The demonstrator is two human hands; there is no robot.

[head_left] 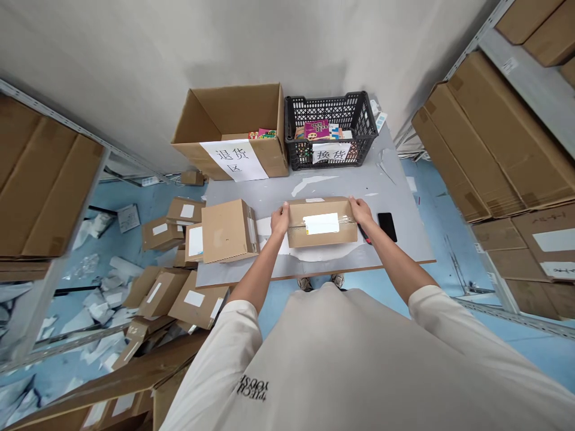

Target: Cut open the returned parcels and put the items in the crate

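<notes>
hands (279, 219) grip taped carton (323, 238) at both ends

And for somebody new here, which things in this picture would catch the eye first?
Probably the taped cardboard box first, held at its ends by the left hand and right hand at the grey table. Behind it, an open carton with a white sign stands left of a black crate. Left of the table, brown boxes lie piled.

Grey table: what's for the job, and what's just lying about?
Likely job things:
- taped brown cardboard box, between left hand and right hand
- labelled black plastic crate
- labelled open brown carton

Likely lying about:
- black rectangular phone
- white paper scraps
</notes>
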